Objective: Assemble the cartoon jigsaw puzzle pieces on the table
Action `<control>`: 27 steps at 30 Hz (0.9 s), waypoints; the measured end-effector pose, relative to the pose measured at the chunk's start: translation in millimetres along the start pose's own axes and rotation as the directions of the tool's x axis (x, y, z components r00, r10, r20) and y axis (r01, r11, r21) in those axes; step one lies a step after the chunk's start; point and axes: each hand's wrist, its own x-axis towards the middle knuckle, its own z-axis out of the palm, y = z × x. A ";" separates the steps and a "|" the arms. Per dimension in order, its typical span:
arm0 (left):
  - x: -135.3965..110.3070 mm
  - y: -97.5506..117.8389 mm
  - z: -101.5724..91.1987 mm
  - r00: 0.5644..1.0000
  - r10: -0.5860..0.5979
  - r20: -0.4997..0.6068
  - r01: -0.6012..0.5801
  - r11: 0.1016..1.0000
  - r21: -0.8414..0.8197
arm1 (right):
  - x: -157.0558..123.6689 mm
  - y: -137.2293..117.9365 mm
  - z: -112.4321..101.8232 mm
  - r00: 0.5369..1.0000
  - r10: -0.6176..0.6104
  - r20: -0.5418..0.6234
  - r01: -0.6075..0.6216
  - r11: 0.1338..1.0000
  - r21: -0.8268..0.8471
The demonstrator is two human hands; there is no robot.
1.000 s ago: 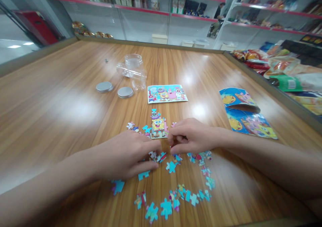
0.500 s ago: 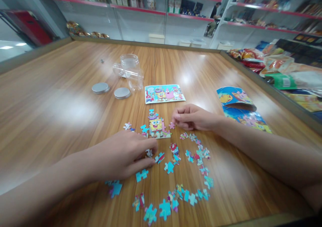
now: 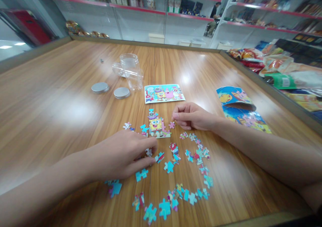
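A partly joined jigsaw puzzle (image 3: 156, 124) with a yellow square cartoon character lies mid-table. Just right of it, a pink puzzle piece (image 3: 171, 124) rests by the fingertips of my right hand (image 3: 192, 117), whose fingers are curled closed; their inside is hidden. My left hand (image 3: 125, 151) reaches in low from the left, thumb and index finger apart. A pale puzzle piece (image 3: 149, 152) shows between them, and a blue and red piece (image 3: 159, 157) is at the thumb tip. Behind the puzzle lies the printed picture card (image 3: 164, 93).
Loose puzzle pieces (image 3: 164, 209) curve around the near side. Clear plastic jars (image 3: 132, 71) and silver lids (image 3: 122, 92) stand back left. At right lies a curled blue printed sheet (image 3: 248, 114), with snack bags (image 3: 281, 81) beyond the table's edge. A person (image 3: 213, 19) is far behind.
My right hand's fingers have shifted slightly up from the pink piece. My left hand stays almost where it was, and the pieces lie as before.
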 end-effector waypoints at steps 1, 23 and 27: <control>-0.1 -0.1 0.2 1.000 -0.002 0.005 0.002 1.000 0.002 | -1.1 -0.5 2.1 1.000 -0.006 0.022 0.008 0.995 -0.095; 1.3 -1.3 1.5 1.000 0.011 -0.024 -0.012 1.000 -0.025 | -23.0 13.6 37.5 0.756 -0.250 0.605 0.654 0.308 -0.691; 2.0 0.0 1.0 1.000 0.001 -0.013 -0.002 1.000 -0.022 | -24.2 13.1 41.3 0.773 -0.202 0.601 0.633 0.284 -0.720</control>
